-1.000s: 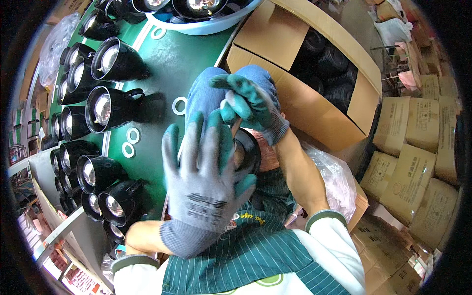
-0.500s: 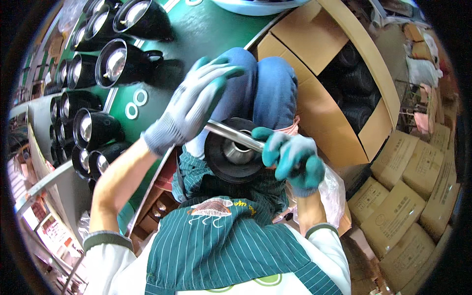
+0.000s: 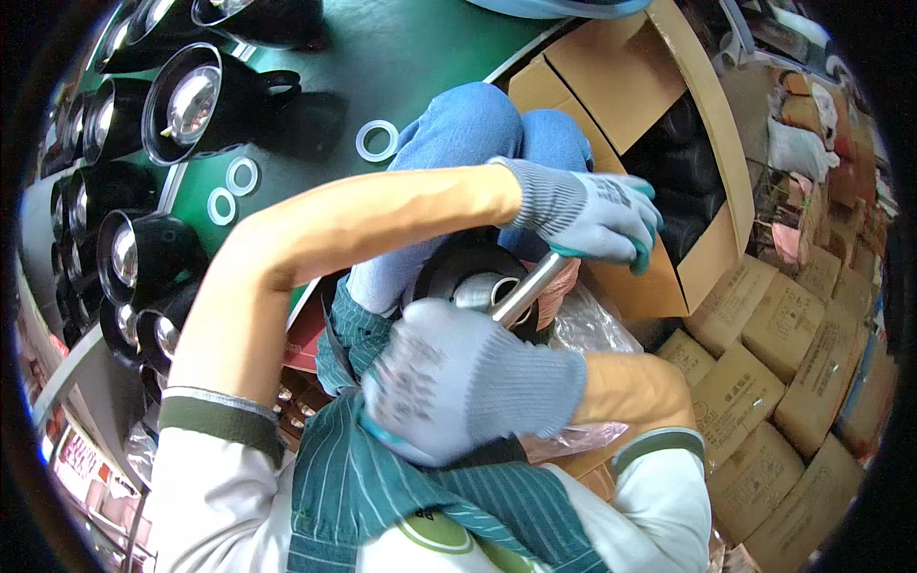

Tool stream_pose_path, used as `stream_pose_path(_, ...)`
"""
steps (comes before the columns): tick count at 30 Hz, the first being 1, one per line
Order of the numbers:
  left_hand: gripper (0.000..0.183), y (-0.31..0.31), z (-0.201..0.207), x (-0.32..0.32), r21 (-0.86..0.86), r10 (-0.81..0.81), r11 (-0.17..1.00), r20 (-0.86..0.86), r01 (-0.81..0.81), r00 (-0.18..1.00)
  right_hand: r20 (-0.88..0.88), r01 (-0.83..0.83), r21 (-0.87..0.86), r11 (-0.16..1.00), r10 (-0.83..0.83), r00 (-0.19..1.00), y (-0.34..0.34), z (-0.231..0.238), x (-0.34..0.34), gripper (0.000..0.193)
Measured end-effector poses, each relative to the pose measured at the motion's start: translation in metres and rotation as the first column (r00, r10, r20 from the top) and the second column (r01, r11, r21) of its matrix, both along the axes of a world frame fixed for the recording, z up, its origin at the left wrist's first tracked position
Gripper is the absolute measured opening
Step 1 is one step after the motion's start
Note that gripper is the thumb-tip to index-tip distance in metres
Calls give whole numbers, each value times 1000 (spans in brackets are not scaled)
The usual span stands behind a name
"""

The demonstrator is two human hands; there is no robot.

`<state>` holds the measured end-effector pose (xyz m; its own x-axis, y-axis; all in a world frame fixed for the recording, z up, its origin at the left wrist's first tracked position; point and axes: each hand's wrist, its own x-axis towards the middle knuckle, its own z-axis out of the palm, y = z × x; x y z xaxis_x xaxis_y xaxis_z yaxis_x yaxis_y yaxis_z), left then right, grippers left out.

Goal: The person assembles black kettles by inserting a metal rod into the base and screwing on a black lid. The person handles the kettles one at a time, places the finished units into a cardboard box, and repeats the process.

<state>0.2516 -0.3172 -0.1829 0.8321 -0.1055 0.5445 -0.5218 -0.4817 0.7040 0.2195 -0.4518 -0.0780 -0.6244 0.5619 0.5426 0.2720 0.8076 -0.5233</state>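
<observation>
Both my hands wear grey gloves with green palms. My left hand (image 3: 607, 222) has crossed to the right, its fingers curled down around the upper end of a shiny metal bar (image 3: 531, 286). Nearer my body, my right hand (image 3: 435, 382) covers the bar's lower end; it is smeared by motion and its fingers are hidden beneath it. Under the bar, a round black part (image 3: 444, 270) with a silver metal collar (image 3: 475, 290) sits at my lap, partly hidden by my right hand and the bar.
Black cup-shaped housings with shiny insides (image 3: 191, 103) stand on the green table (image 3: 334, 57) at left, beside several pale rings (image 3: 377, 140). An open carton (image 3: 611, 105) of black parts is at right, with stacked cartons (image 3: 764, 382) beyond. Clear plastic (image 3: 592, 320) lies by my lap.
My left hand has swung right across my lap to the bar's upper end. My right hand has moved left and toward my body. The bar has turned to slant up to the right.
</observation>
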Motion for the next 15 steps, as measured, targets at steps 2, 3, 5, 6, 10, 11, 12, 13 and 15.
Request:
stream_pose_path(2,25,-9,-2,16,-86,-22,996,8,22,1000,203,-60,-168,984,94,975,3,13,0,26)
stream_pose_path(3,27,-6,-4,1,-85,175,981,34,-172,984,226,-105,-284,953,173,959,7,19,5,30)
stream_pose_path(5,29,5,14,-13,58,347,938,-139,-342,928,236,-133,-474,870,271,933,13,24,17,36)
stream_pose_path(6,35,7,33,-24,273,520,845,-213,-460,827,88,-126,-429,894,180,980,14,20,23,38)
stream_pose_path(10,57,11,131,-97,368,412,911,-811,-185,416,-330,-137,-352,926,14,944,13,4,38,35)
stream_pose_path(11,51,-4,130,-108,367,432,902,-779,-228,455,-465,-273,-332,903,95,880,12,8,37,38)
stream_pose_path(12,46,-7,145,-108,384,430,903,-809,-195,400,-655,-396,-229,889,161,739,18,5,43,41)
stream_pose_path(13,41,-10,159,-107,396,426,905,-837,-158,344,-802,-437,-224,871,90,591,10,1,53,44)
stream_pose_path(15,30,-18,169,-107,320,338,941,-878,-111,339,-954,-464,-265,845,-161,252,-15,-12,93,56)
